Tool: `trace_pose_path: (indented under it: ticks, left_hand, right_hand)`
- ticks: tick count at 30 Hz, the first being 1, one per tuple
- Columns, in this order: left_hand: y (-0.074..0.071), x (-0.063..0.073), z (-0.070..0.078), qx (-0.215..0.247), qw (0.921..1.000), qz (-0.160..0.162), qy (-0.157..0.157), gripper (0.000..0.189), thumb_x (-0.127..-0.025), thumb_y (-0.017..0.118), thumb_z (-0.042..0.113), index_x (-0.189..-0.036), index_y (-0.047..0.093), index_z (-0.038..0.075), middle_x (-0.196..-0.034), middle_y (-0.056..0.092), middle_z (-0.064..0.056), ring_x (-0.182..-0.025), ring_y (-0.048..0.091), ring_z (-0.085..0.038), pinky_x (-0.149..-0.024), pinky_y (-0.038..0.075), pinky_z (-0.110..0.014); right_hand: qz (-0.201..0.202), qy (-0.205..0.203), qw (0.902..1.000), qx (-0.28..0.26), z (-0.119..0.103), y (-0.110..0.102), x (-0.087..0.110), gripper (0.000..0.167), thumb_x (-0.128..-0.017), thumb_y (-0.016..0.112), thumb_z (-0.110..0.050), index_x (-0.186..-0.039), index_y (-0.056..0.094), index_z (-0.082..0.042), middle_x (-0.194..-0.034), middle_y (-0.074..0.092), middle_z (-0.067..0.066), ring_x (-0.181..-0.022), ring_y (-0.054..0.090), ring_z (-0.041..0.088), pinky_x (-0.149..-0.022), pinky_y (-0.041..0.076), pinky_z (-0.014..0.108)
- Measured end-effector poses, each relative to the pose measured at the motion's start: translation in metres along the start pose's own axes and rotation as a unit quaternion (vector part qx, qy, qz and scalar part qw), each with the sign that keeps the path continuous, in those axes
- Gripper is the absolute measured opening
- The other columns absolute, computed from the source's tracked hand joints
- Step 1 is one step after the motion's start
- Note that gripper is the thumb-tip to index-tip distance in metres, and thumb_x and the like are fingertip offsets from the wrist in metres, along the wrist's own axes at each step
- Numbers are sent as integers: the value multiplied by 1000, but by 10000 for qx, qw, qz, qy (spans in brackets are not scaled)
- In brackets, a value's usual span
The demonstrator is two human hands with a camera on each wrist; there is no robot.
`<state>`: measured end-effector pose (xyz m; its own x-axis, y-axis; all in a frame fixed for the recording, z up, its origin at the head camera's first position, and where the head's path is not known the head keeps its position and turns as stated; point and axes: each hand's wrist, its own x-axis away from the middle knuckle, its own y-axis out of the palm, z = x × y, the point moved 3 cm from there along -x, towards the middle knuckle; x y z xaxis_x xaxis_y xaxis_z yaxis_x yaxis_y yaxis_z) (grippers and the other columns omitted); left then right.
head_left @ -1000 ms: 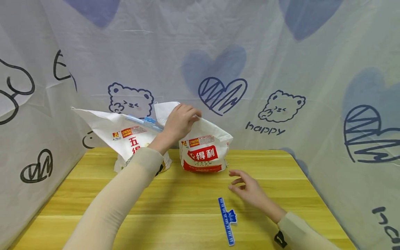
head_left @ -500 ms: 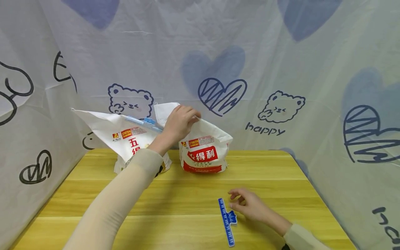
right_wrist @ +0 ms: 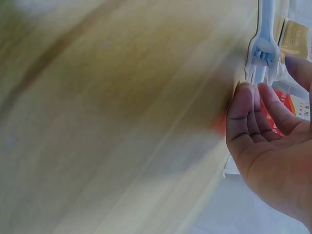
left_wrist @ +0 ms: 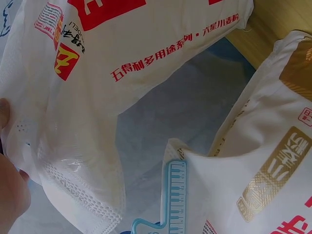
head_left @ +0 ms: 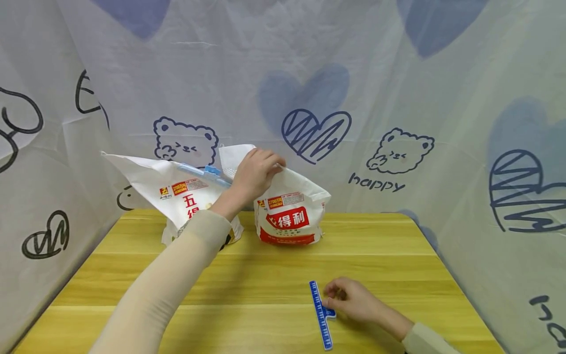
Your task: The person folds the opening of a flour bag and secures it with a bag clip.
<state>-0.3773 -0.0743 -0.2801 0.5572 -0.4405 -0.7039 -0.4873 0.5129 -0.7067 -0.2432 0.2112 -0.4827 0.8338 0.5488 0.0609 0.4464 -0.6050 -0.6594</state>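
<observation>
In the head view my left hand (head_left: pixel 256 172) grips the gathered top of a white flour bag (head_left: pixel 287 216) with red print, which stands at the back middle of the table. Part of its folded top sticks up behind the hand. My right hand (head_left: pixel 351 297) is low at the tab of a blue sealing clip (head_left: pixel 320 319) lying on the table. Its thumb overlaps the tab. In the right wrist view the loosely bent fingers (right_wrist: pixel 240 105) reach the end of the clip's tab (right_wrist: pixel 262 56), with no firm pinch visible.
Left of the held bag stands a second white flour bag (head_left: pixel 177 187), its top closed by a light blue sealing clip (head_left: pixel 199 172). My left forearm crosses in front of it. A patterned cloth (head_left: pixel 309 49) hangs behind the wooden table (head_left: pixel 247 285) and on both sides.
My right hand has come down and toward me from beside the bag to the blue clip's tab. The left hand and both bags have stayed in place.
</observation>
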Motion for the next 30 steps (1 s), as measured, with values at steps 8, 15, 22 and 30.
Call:
trace_pose_path:
  ticks: [8, 15, 22, 30]
  left_hand:
    - [-1, -1, 2, 5, 10000, 39, 48, 10, -98, 71, 9, -107, 74, 10, -106, 75, -5, -102, 66, -26, -102, 49, -39]
    - [-3, -1, 4, 30, 10000, 35, 45, 10, -98, 71, 9, -107, 74, 10, -107, 74, -4, -103, 66, -25, -103, 49, -39]
    - [-2, 0, 4, 62, 10000, 37, -14, 10, -98, 72, 9, -107, 74, 10, -106, 74, -5, -103, 66, -25, -103, 49, -39]
    - [-1, 1, 3, 62, 10000, 27, -53, 10, -99, 71, 9, -108, 74, 10, -106, 74, -5, -103, 66, -25, -104, 48, -39]
  right_hand:
    - [-81, 7, 9999, 150, 0, 2, 2, 19, -95, 78, -28, -101, 71, -12, -92, 60, -2, -76, 55, 10, -62, 49, 24]
    - [-52, 190, 9997, 119, 0, 2, 1, 17, -94, 79, -26, -98, 71, -12, -91, 60, 1, -78, 55, 13, -62, 47, 23]
    - [34, 217, 9997, 75, 0, 3, 3, 18, -93, 79, -23, -98, 70, -8, -90, 59, 1, -77, 54, 12, -61, 46, 22]
    - [51, 326, 9988, -368, -1, 1, 8, 22, -96, 77, -20, -104, 67, -1, -86, 62, 2, -73, 55, 14, -57, 46, 22]
